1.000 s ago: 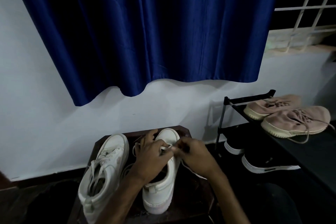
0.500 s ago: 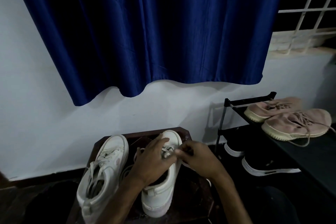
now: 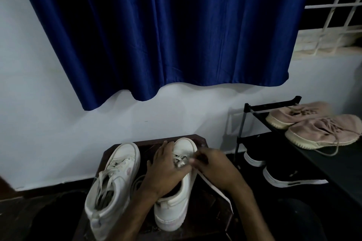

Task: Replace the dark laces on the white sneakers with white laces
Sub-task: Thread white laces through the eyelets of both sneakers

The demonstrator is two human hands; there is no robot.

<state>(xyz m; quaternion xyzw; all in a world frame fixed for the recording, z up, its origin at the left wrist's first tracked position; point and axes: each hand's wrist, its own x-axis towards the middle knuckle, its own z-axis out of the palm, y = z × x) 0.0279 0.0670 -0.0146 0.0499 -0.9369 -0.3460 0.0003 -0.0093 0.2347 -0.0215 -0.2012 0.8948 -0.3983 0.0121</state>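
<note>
Two white sneakers stand toe-away on a dark wooden stool (image 3: 207, 219). The left sneaker (image 3: 115, 184) is fully laced in white. Over the right sneaker (image 3: 176, 207) both hands work at the eyelets near its toe. My left hand (image 3: 166, 170) lies across the shoe's tongue, fingers spread toward the toe, and holds it steady. My right hand (image 3: 213, 164) pinches a white lace (image 3: 215, 190) at the right eyelet row; the lace's loose end trails down to the right over the stool. Another lace loop (image 3: 138, 182) lies between the two shoes.
A black shoe rack (image 3: 242, 123) stands at the right, with a pink sneaker pair (image 3: 321, 131) on top and black sneakers (image 3: 290, 178) below. A blue curtain (image 3: 156, 31) hangs over the white wall behind the stool. Dark floor surrounds the stool.
My left hand's fingers have stretched farther toward the toe. My right hand has shifted slightly right, drawing the white lace out so its end trails lower over the stool.
</note>
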